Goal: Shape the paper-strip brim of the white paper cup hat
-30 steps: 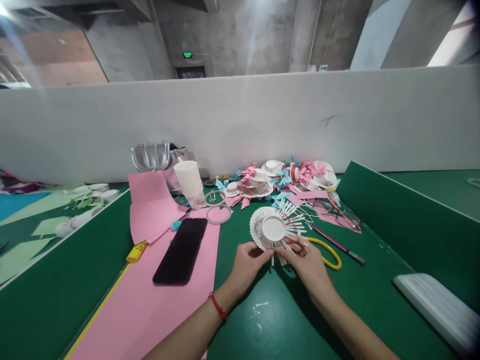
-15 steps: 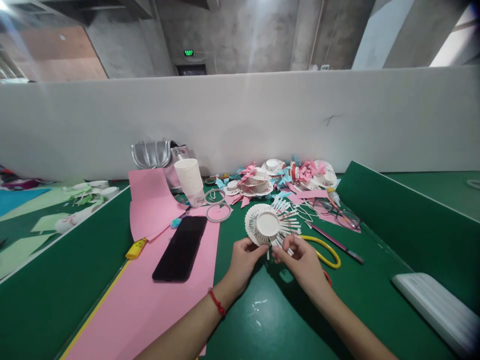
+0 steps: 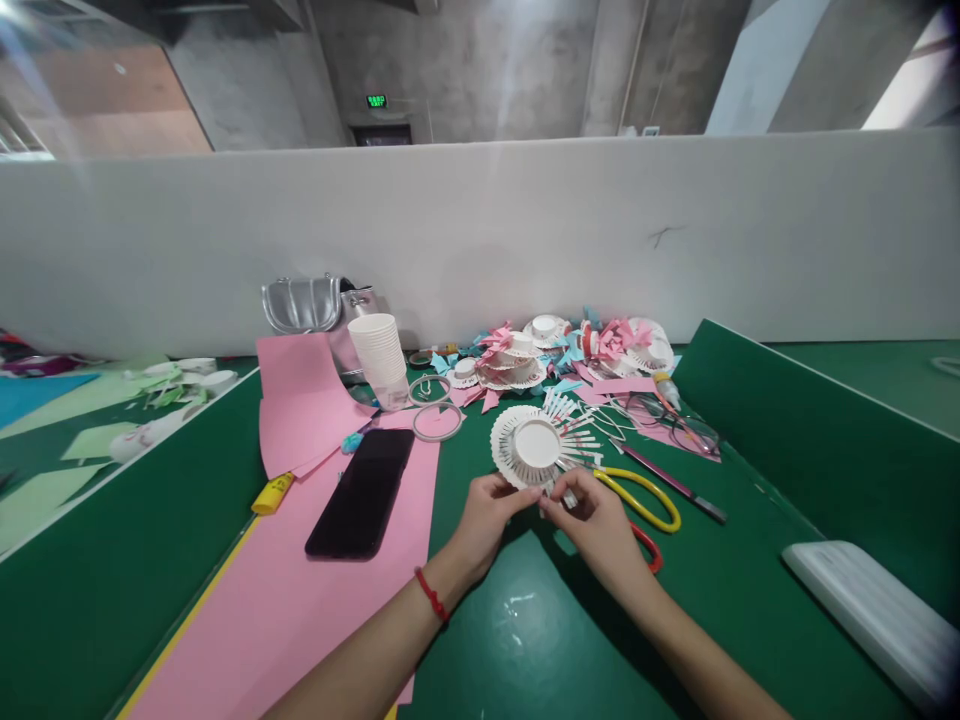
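Note:
A white paper cup [image 3: 537, 443], cut into strips that fan out around its round base, is held above the green table. On its left the strips are folded into a neat scalloped rim; on its right they stick out loose and straight. My left hand [image 3: 490, 515] pinches the lower left rim between thumb and fingers. The fingertips of my right hand [image 3: 592, 515] are closed on a strip at the lower edge, close to my left thumb. Just right of my right hand lie scissors [image 3: 651, 500] with one yellow and one red handle loop, their blades hidden.
A black phone [image 3: 361, 495] rests on pink paper [image 3: 300, 600] at left. Behind stand stacked paper cups [image 3: 379, 355] and a silver bag [image 3: 304, 305]. Finished paper flowers [image 3: 517, 360] pile against the partition. A purple pen [image 3: 671, 482], glasses [image 3: 694, 435] and a white device [image 3: 870, 610] lie right.
My right hand's fingers have moved slightly left along the cup's lower edge, toward my left thumb. More of the scissors' red handle shows. My left hand keeps its hold.

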Available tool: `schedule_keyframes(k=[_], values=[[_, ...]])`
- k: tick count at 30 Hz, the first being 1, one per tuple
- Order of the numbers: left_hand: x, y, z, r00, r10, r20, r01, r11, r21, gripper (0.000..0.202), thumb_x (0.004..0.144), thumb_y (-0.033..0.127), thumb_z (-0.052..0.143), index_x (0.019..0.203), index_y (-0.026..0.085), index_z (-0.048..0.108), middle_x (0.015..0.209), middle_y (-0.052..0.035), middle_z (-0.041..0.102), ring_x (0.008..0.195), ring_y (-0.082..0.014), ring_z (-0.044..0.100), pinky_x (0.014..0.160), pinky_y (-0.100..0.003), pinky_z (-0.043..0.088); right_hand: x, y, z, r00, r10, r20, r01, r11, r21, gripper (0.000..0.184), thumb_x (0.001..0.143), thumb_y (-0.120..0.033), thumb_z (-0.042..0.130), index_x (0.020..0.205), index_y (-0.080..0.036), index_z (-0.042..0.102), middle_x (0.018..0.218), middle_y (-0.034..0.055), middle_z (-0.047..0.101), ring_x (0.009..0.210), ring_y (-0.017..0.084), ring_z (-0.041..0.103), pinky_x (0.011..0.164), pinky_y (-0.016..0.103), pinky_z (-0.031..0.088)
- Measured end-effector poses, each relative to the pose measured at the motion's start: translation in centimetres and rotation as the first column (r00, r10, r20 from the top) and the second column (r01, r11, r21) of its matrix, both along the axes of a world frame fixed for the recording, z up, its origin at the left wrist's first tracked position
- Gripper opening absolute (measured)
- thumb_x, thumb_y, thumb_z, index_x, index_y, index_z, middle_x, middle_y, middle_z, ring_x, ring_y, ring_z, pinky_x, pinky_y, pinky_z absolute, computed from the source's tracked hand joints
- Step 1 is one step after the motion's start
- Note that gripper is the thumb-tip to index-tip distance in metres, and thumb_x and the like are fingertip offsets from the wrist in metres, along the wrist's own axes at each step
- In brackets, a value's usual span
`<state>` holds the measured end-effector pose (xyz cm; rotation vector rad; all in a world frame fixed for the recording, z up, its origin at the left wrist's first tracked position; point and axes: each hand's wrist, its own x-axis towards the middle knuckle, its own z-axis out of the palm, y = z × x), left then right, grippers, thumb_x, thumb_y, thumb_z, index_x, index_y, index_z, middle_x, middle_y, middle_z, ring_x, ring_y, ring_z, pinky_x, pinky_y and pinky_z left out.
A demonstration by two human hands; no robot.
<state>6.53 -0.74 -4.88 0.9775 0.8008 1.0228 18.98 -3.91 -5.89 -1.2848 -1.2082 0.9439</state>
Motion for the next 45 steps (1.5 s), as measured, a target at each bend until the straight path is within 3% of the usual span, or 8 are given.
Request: schedule_keyframes(k=[11,19,22,26,33,42,45], values=[[0.1,0.0,-0.1,0.996,0.042,-0.075,-0.040,0.999,0.019,0.013,0.056,0.019,0.067,0.063,0.009,0.066,0.062,-0.0036,0.063,0.057,-0.0119,0.051,0.058,-0.024,0.038,-0.3,-0.3,0.4,0.994,-0.038,0.106,0.031,0.997,0.065,0.014,0.064,-0.026,0.059,0.065,-0.019,0.047,0.057,-0.0035,0.047,0.049,0.010,0.042,0.044,0.021,0.033],[0.2,-0.1,0.2,0.988,0.077,-0.134,-0.073,0.997,0.034,0.021,0.057,0.021,0.066,0.074,0.009,0.067,0.077,-0.0078,0.067,0.065,-0.0159,0.056,0.060,-0.025,0.042,-0.4,-0.6,0.9,0.968,-0.010,0.249,-0.011,0.996,0.084,0.012,0.066,-0.020,0.055,0.067,-0.021,0.044,0.058,-0.0035,0.047,0.050,0.012,0.045,0.047,0.022,0.037],[0.2,-0.1,0.1,0.987,0.100,-0.123,-0.097,0.995,0.026,0.024,0.059,0.022,0.066,0.078,0.008,0.067,0.083,-0.0105,0.067,0.066,-0.0165,0.056,0.062,-0.027,0.043,-0.2,-0.8,0.9,0.904,-0.019,0.427,-0.058,0.984,0.166,0.013,0.064,-0.016,0.055,0.074,-0.021,0.048,0.067,-0.0011,0.053,0.057,0.014,0.049,0.054,0.025,0.041],[0.2,-0.1,0.0,0.988,0.122,-0.094,-0.119,0.992,0.037,0.025,0.060,0.023,0.066,0.080,0.008,0.067,0.084,-0.0104,0.068,0.070,-0.0173,0.057,0.067,-0.028,0.043,0.2,-1.2,0.7,0.747,-0.093,0.659,-0.129,0.951,0.280,0.018,0.071,-0.010,0.047,0.083,-0.021,0.055,0.079,0.0036,0.054,0.068,0.017,0.052,0.059,0.027,0.041],[0.3,0.0,-0.2,0.989,0.129,-0.071,-0.129,0.992,0.013,0.027,0.060,0.023,0.066,0.082,0.008,0.066,0.088,-0.0106,0.067,0.071,-0.0166,0.057,0.066,-0.026,0.043,0.1,-1.5,1.0,0.541,-0.363,0.759,-0.096,0.870,0.484,0.020,0.072,-0.011,0.050,0.085,-0.023,0.062,0.098,0.0087,0.046,0.080,0.020,0.046,0.063,0.030,0.039],[0.1,0.2,-0.7,0.987,0.135,-0.092,-0.132,0.991,0.030,0.022,0.060,0.027,0.068,0.069,0.008,0.065,0.063,-0.0034,0.063,0.054,-0.0100,0.048,0.054,-0.022,0.039,0.0,-1.8,1.7,0.485,-0.458,0.745,-0.067,0.829,0.555,0.016,0.074,-0.015,0.052,0.074,-0.024,0.064,0.095,0.0068,0.046,0.078,0.019,0.045,0.064,0.032,0.034],[0.1,0.1,-0.6,0.988,0.126,-0.085,-0.125,0.992,0.025,0.023,0.058,0.027,0.069,0.071,0.008,0.066,0.066,-0.0042,0.064,0.056,-0.0106,0.049,0.054,-0.022,0.039,0.0,-1.8,1.9,0.483,-0.471,0.738,-0.044,0.829,0.557,0.015,0.074,-0.016,0.052,0.073,-0.024,0.065,0.098,0.0073,0.047,0.077,0.019,0.045,0.065,0.033,0.035]])
